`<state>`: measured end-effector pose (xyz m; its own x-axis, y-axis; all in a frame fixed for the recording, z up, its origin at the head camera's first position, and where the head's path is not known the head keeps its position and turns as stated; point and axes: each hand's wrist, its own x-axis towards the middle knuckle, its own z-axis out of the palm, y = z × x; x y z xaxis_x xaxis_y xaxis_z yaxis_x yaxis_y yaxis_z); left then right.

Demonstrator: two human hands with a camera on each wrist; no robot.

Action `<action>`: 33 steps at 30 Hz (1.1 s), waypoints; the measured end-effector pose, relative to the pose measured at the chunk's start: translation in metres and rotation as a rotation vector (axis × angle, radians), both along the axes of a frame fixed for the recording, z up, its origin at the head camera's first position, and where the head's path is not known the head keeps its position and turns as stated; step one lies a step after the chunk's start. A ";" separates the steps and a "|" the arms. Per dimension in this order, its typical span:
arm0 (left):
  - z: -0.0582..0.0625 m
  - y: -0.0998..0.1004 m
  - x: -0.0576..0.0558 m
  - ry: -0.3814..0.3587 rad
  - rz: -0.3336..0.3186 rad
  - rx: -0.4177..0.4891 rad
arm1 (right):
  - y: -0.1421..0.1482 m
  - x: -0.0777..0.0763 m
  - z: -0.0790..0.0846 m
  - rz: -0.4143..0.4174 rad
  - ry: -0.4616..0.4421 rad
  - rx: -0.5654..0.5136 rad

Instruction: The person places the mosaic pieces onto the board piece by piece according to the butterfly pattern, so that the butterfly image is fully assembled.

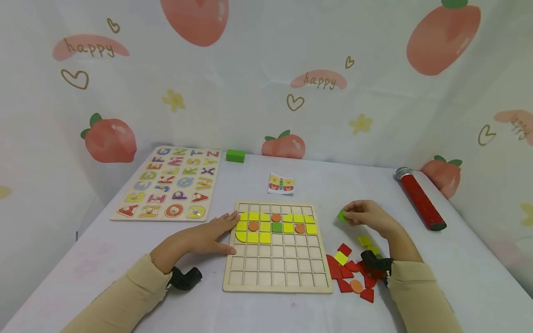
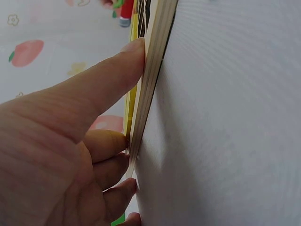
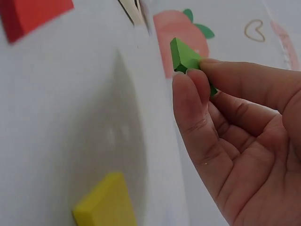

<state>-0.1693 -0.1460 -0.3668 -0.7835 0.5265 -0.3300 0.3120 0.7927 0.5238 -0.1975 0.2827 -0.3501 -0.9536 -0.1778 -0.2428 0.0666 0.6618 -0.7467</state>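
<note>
A wooden grid board (image 1: 275, 264) lies on the table, its upper rows partly filled with yellow tiles (image 1: 252, 237), a few orange discs (image 1: 276, 217) and one green square tile (image 1: 276, 227). My left hand (image 1: 210, 234) rests along the board's left edge with fingers extended; in the left wrist view the thumb (image 2: 113, 70) and fingertips touch that wooden edge. To the right of the board, my right hand (image 1: 370, 216) pinches a green tile (image 3: 184, 55) between thumb and fingers, raised above the table.
Red tiles (image 1: 335, 267) and an orange disc (image 1: 356, 286) lie scattered right of the board, under the right wrist. Behind stand a butterfly pattern card (image 1: 281, 184) and a green block (image 1: 235, 156). An alphabet board (image 1: 168, 185) is left, a red microphone (image 1: 420, 199) right.
</note>
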 end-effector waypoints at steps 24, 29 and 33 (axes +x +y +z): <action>0.000 0.001 0.001 0.001 -0.012 0.009 | -0.075 -0.012 0.012 0.173 0.027 -0.112; 0.000 0.001 0.002 0.003 -0.008 0.004 | -0.090 -0.014 0.012 0.219 0.024 -0.137; 0.001 0.001 0.002 0.003 -0.001 -0.001 | -0.103 -0.016 0.012 0.262 0.012 -0.137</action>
